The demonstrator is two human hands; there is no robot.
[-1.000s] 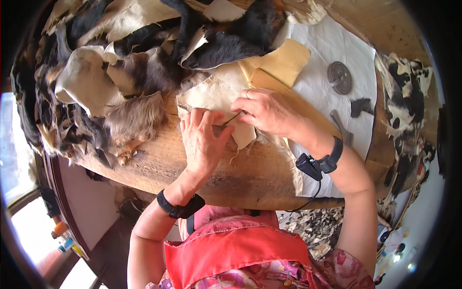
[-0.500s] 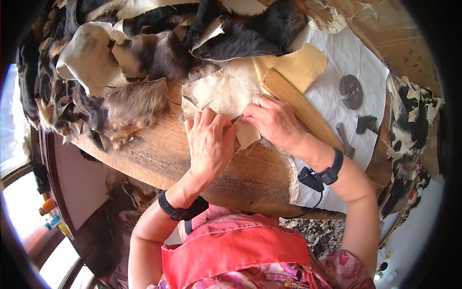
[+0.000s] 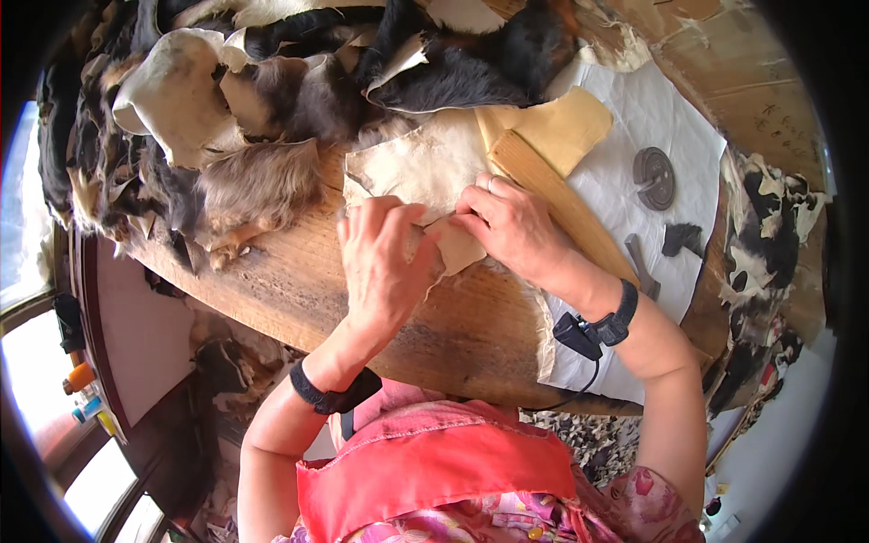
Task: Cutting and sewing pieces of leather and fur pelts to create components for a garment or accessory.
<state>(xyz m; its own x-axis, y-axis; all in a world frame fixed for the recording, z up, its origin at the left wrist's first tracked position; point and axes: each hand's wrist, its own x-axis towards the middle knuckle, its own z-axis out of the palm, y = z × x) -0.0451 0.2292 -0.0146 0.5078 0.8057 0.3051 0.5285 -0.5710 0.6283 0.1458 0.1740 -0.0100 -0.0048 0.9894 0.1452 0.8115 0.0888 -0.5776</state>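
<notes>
The pale hide piece lies flat on the wooden table, skin side up, and I take it as the landmark. The left hand rests on the near edge of this hide piece, palm down, with the fingers spread and pressing the material to the table. The right hand is just beside it, on the right part of the near edge. Its fingers are bent together and they pinch a small flap of the hide; a ring is on one finger. The fingertips of the two hands almost meet over the flap. If a small tool is between them, I cannot tell, because the fingers cover that place.

Behind the hide piece, away from the person, there is a big heap of fur scraps in black, brown and cream colours. It touches the far edge of the hide. To the right of the hide piece, touching it, lies a yellow leather piece and a long wooden board that runs under the right wrist. Further right of the hide is a white sheet, and on it a round grey metal disc and a small dark scrap. Each wrist has a black band.
</notes>
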